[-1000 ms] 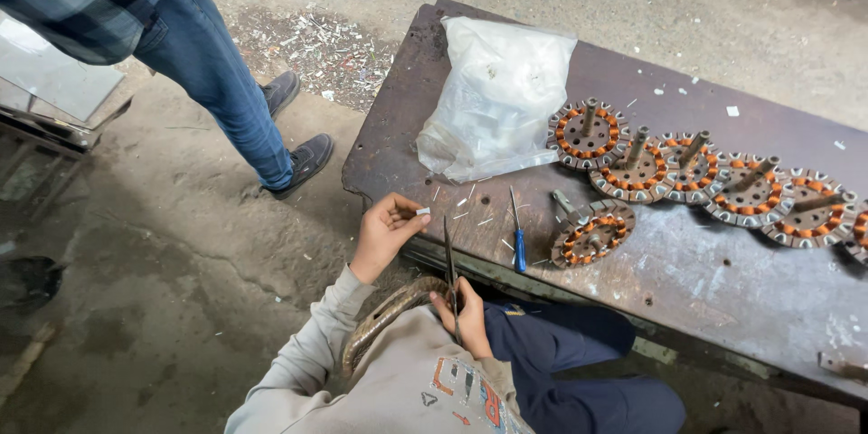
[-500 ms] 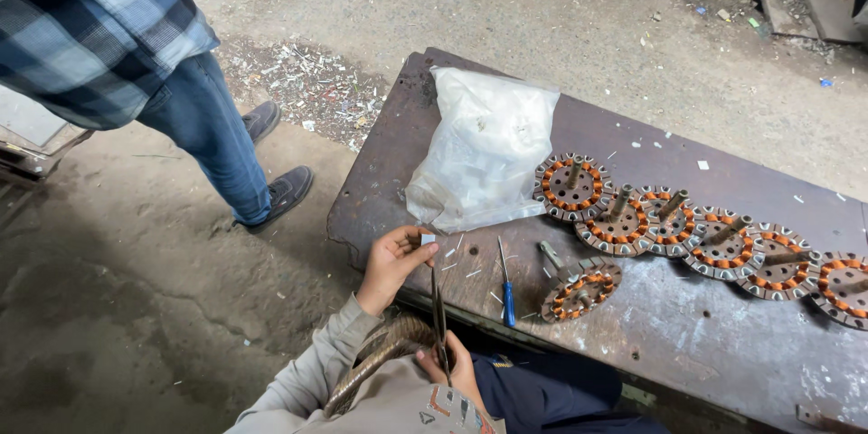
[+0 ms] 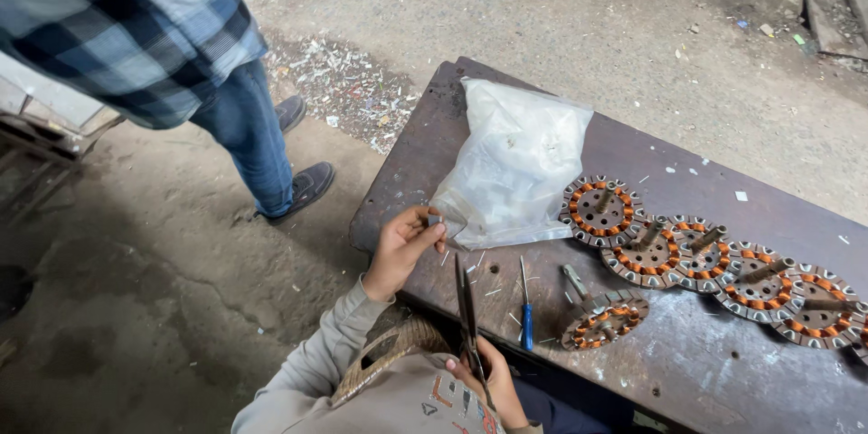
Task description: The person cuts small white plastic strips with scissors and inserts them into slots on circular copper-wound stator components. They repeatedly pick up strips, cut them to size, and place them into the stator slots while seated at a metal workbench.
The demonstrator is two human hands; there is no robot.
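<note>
Left hand (image 3: 400, 249) pinches a small grey piece (image 3: 435, 219) just beside the bag (image 3: 515, 167); right hand (image 3: 488, 380) is clamped on pliers (image 3: 467, 312) above the worktop (image 3: 687, 371). Better to steady the piece before bringing the pliers in.

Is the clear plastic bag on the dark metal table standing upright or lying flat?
Lying flat: the clear plastic bag sprawls crumpled across the dark metal table.
</note>
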